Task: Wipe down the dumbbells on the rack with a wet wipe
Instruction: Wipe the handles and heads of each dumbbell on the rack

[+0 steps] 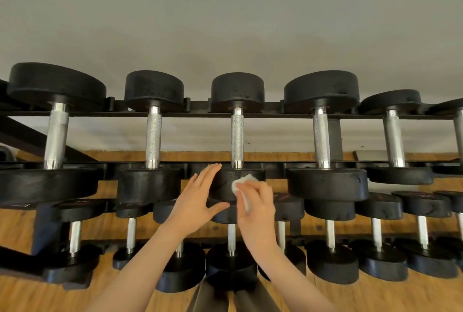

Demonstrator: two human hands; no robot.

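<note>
Right now the right hand (255, 201) pinches a bunched wet wipe (242, 182) against the near head of the middle top-row dumbbell (236, 181), while the left hand (198, 196), fingers straight, steadies that head's left side. Likely risks: a small wad skips the knurled handle (237, 137), or pushing rolls the dumbbell on the rack (175, 114).

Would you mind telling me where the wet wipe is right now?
In the head view, the wet wipe is pinched in the right hand, pressed on the near head of the middle top-row dumbbell, just right of the open left hand.
</note>
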